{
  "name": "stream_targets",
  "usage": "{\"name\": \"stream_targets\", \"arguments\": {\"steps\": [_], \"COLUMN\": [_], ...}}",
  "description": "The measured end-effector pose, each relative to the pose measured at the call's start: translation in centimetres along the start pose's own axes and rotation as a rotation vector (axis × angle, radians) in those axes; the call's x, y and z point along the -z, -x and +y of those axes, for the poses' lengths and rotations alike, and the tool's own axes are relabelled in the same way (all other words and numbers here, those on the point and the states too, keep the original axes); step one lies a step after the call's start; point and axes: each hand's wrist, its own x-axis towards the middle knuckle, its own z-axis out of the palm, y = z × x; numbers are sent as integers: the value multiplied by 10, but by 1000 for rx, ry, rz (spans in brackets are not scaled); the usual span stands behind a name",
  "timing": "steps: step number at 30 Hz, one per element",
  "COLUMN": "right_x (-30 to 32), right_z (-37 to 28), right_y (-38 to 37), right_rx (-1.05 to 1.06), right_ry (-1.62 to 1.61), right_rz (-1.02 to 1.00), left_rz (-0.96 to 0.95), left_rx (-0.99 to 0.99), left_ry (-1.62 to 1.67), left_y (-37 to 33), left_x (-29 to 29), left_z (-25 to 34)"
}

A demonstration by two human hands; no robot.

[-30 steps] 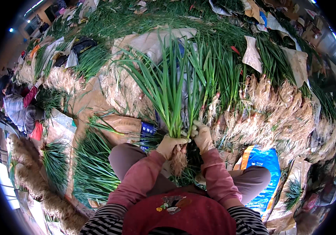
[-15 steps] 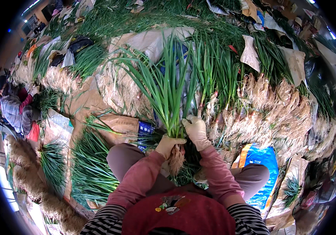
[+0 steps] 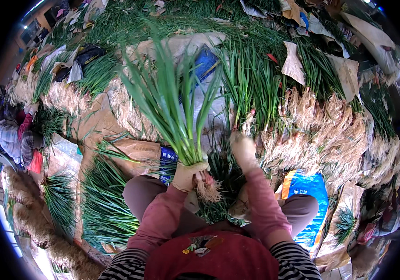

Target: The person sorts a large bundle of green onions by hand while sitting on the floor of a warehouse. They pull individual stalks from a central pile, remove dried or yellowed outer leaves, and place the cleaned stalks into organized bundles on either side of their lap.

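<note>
Here, your left hand (image 3: 187,174): it curls tight round the leafy bunch (image 3: 181,130), above its roots (image 3: 208,187).
Your right hand (image 3: 243,147): it points forward, near the leafy row (image 3: 265,88); I can't tell its grip.
Leafy bunch: it leans left before you.

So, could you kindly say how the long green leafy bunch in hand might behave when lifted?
The long green leafy bunch may flop, as its narrow leaves splay. It seems light: the pale-gloved left hand alone holds it. Its stringy tan roots could snag, hanging loose.

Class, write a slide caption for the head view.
Left hand holding a green plant bunch, right hand near more plants.
</note>
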Motion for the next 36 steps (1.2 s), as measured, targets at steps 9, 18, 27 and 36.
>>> {"name": "stream_targets", "arguments": {"steps": [9,18,27,36], "right_x": [12,35,-11,-28], "right_z": [-7,-8,-10,-2], "right_y": [-6,47,38,35], "right_rx": [93,-27,-103,-188], "right_ry": [-87,-705,-997,-1334], "right_rz": [2,-304,-282,-413], "left_rz": [106,149,247,290], "left_rx": [254,278,237,224], "left_ry": [52,-4,-173,-225], "left_y": [-16,-24,-22,-25], "left_x": [-7,-10,-12,6], "left_z": [10,-29,-33,-60]}}
